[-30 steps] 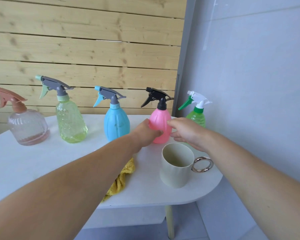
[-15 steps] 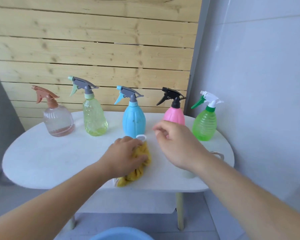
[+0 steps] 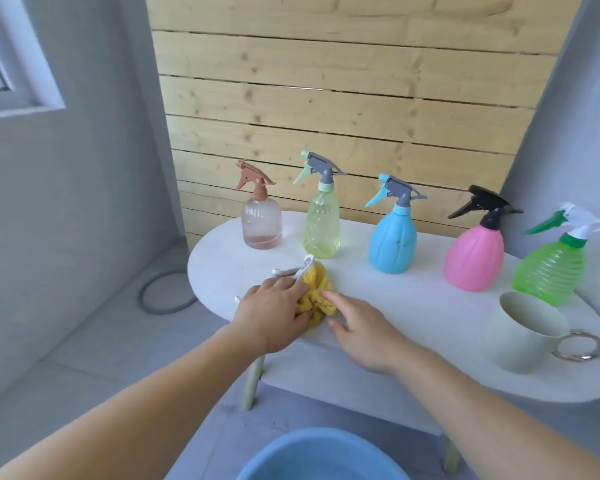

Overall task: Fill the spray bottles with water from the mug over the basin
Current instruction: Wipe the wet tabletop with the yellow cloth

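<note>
A pale wooden slat wall (image 3: 326,98) stands behind a white oval table (image 3: 413,306). On the floor nearest me, at the bottom edge of view, is the rim of a blue basin (image 3: 319,459). Five spray bottles stand upright in a row along the table's back, trigger tops on; from left to right: clear bottle (image 3: 261,223), yellow-green bottle (image 3: 321,226), blue bottle (image 3: 392,240), pink bottle (image 3: 473,258), green bottle (image 3: 548,271). A cream mug (image 3: 523,337) with a metal ring handle stands just in front of the green bottle. My left hand (image 3: 271,317) grips a crumpled yellow cloth (image 3: 317,296) on the table's front left, fingers curled over it. My right hand (image 3: 361,327) lies relaxed beside it, index finger straight, touching the cloth
</note>
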The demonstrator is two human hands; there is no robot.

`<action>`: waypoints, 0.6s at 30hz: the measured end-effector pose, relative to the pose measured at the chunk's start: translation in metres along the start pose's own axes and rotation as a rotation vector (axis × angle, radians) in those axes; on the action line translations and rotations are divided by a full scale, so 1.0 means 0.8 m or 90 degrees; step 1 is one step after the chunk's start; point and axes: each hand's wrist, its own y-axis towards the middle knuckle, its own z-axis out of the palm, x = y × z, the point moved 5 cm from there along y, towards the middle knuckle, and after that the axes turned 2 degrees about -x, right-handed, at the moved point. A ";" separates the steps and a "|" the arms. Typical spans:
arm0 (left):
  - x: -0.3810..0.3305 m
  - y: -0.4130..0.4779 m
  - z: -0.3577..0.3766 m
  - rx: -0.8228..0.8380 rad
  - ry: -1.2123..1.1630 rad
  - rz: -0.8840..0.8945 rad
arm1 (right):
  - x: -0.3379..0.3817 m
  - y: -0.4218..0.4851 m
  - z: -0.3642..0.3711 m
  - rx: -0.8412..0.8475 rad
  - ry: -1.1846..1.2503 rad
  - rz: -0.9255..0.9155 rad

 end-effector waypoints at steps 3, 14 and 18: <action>0.052 -0.008 -0.011 -0.012 -0.001 -0.038 | 0.042 0.032 0.020 0.017 -0.014 -0.035; 0.125 0.005 -0.003 -0.096 -0.003 -0.199 | 0.077 0.097 0.044 0.025 0.004 -0.050; 0.122 0.013 0.008 -0.087 -0.007 -0.215 | 0.062 0.085 0.037 0.021 -0.018 -0.060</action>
